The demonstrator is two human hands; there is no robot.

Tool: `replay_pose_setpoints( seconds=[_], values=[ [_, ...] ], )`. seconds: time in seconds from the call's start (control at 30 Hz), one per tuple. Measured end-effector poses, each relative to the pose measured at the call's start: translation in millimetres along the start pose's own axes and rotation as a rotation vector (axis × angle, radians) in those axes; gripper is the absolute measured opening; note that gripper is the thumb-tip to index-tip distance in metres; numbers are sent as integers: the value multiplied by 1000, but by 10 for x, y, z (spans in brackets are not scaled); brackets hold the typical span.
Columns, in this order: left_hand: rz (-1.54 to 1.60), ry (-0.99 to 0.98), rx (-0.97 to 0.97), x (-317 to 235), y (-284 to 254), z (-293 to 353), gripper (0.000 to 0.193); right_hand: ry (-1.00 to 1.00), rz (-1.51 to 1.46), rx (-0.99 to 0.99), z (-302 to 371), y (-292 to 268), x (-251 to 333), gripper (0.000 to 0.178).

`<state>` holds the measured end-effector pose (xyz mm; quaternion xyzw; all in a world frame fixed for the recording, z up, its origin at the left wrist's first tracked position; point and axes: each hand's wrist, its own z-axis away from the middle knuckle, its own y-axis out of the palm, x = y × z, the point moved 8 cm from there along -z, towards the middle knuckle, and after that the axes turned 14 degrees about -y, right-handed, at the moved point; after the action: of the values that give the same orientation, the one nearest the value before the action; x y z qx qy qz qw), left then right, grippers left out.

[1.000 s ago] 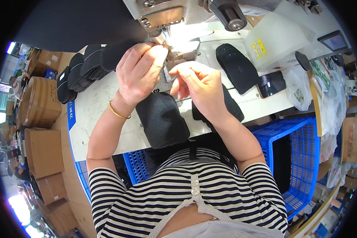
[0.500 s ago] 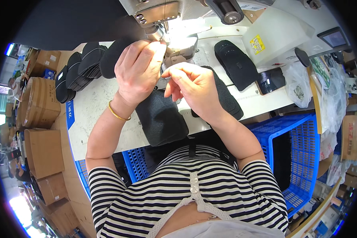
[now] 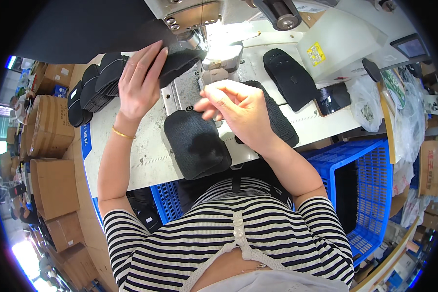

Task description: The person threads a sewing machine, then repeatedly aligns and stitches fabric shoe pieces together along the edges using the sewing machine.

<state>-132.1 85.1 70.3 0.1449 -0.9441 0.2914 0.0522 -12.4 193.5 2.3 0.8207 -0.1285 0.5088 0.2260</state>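
My left hand (image 3: 143, 82) lies with outstretched fingers on a black fabric piece (image 3: 182, 65) beside the needle area of the sewing machine (image 3: 194, 22). Its thumb is hidden. To the right, my right hand (image 3: 238, 109) hovers over the machine bed with fingers curled together. The fingertips are blurred, and anything between them cannot be made out. Below the hands, a stack of rounded black fabric pieces (image 3: 197, 146) sits at the table's front edge. Another black textured stack (image 3: 277, 119) is partly covered by my right hand.
More black pieces (image 3: 102, 80) lie in a row at the left. A longer black piece (image 3: 289, 80) and a dark phone-like slab (image 3: 333, 99) are at the right, near a clear plastic bag (image 3: 365, 104). Below the table stand a blue crate (image 3: 370, 194) and cartons (image 3: 56, 187).
My left hand has moved left from the needle, its fingers going from pinched to stretched out. The black piece now shows beside the needle. My right hand has barely shifted.
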Motion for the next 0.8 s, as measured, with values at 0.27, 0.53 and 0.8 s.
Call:
replay_pose_setpoints(
  seconds=[0.27,0.53,0.8],
  values=[
    [24,-72,91,-837,-402,-270,39,-78,-50,-57,61,59,-1,21],
    [-44,-36,74,-1039,-358,-222,48,-42,36,-63,96,-44,88,22],
    [-38,-85,93,-973,-221,-336,39,-41,47,-83,17,-119,102,21]
  ],
)
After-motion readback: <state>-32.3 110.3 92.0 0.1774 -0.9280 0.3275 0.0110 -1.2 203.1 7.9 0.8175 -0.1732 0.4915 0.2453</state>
